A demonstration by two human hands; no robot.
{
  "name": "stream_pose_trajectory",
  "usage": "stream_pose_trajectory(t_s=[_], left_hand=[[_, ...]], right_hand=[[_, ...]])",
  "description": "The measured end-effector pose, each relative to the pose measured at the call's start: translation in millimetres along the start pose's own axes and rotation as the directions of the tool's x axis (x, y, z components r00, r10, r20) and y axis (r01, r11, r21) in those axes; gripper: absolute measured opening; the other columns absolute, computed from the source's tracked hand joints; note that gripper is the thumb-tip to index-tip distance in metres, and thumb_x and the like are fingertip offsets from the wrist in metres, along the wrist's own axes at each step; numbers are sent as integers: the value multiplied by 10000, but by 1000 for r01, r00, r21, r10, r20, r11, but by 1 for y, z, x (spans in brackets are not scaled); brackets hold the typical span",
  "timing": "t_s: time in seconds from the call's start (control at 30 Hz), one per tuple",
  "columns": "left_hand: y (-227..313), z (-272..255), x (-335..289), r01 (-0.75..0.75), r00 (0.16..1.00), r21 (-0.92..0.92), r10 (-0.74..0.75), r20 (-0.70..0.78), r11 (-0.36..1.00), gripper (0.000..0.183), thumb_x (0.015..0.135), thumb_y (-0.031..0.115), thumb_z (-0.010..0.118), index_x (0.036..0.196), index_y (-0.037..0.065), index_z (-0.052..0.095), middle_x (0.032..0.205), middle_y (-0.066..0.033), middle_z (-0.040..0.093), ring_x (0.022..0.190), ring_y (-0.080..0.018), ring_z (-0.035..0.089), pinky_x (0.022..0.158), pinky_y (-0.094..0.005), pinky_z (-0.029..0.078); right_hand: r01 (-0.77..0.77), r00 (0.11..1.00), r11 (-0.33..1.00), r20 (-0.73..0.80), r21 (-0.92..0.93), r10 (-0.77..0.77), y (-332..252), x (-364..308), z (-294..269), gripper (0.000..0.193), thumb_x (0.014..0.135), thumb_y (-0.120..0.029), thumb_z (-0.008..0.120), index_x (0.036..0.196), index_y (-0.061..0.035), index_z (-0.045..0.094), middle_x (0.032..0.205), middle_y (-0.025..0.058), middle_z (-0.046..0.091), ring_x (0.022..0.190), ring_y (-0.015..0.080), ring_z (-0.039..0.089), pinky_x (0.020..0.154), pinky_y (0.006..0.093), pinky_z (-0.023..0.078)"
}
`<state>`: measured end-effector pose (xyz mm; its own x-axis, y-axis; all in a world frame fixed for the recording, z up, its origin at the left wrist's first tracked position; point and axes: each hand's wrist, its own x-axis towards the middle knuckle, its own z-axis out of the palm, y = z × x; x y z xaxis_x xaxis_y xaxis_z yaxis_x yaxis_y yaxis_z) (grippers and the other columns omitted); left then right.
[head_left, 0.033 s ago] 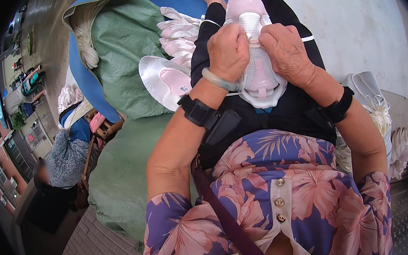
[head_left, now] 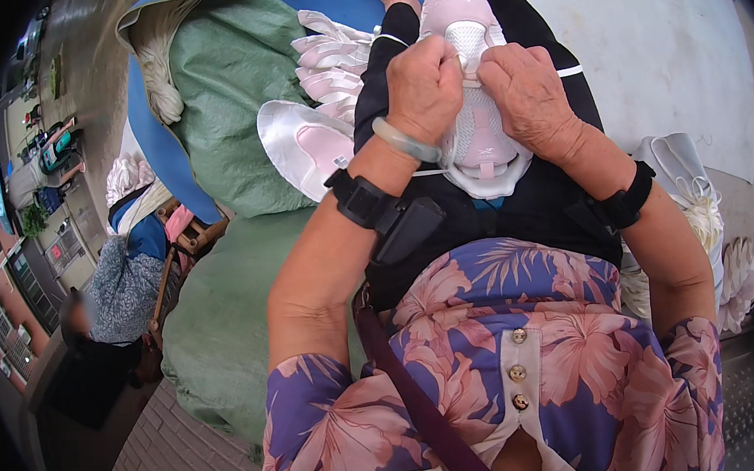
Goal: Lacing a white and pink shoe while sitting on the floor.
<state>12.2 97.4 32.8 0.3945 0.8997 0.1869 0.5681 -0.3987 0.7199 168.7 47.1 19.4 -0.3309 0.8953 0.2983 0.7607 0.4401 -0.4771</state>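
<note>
Across my thighs lies a pink and white shoe upper [head_left: 483,139], toe pointing away, with a mesh tongue and padded collar. My left hand [head_left: 424,87] is closed at the left edge of its throat; a bit of white shoelace [head_left: 461,63] shows at the pinched thumb and finger. My right hand [head_left: 525,94] is closed on the opposite edge, fingertips pressed against the upper. The palm sides of both hands are hidden. By my left thigh lie several stacked pink and white shoe uppers [head_left: 325,68] and a white piece with a pink insole-shaped patch [head_left: 305,150].
Green sacks [head_left: 232,95] bulge at my left, with a bundle of white cord [head_left: 160,79] beside them. A white sheet [head_left: 641,56] covers ground at the right. A pale bag [head_left: 675,170] with laces stands by my right elbow. Another person [head_left: 119,292] sits at far left.
Both hands keep nearly the same place on the shoe upper. The left hand has shifted very slightly to the right and the upper with it is almost unmoved.
</note>
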Motion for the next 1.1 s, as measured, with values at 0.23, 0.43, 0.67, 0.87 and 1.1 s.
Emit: stream_pose_trajectory(t_s=[0.23,0.43,0.67,0.87,1.1], left_hand=[[-9,-26,8,660,739,-553,-305,601,508,69,831,83,522,772,46,517,657,-21,545,471,-32,438,396,-161,321],[-23,-25,-8,651,759,-676,-310,573,345,118,842,110,560,912,26,515,715,-51,552,457,-36,410,407,-148,307],[-29,-37,-15,670,740,-680,-325,588,297,210,812,100,595,987,10,523,703,-44,570,471,-45,446,407,-150,327],[-11,-40,-11,676,721,-440,-407,561,592,162,766,75,626,909,15,579,676,-8,577,500,-45,494,443,-175,392],[-5,-36,-9,99,937,-14,-88,337,995,145,748,-27,572,885,15,553,693,37,530,525,-6,450,463,-143,378]], right_hand=[[-35,999,998,9,42,35,-18,3,-1,224,684,-33,545,894,-86,486,750,67,534,727,227,533,653,346,318],[-405,895,884,299,232,331,-15,-1,-11,94,838,-124,494,905,-62,476,710,162,588,675,322,585,595,414,389],[-486,862,766,376,421,340,-20,-9,-23,198,828,-202,546,922,-36,491,755,185,586,718,356,584,636,414,453],[-389,916,820,274,419,294,-15,-14,-14,132,793,-123,570,860,-25,512,741,159,556,680,317,560,612,367,442],[-365,931,818,186,444,315,-13,-11,-14,79,791,-66,557,821,-9,511,735,154,538,660,314,547,586,352,430]])
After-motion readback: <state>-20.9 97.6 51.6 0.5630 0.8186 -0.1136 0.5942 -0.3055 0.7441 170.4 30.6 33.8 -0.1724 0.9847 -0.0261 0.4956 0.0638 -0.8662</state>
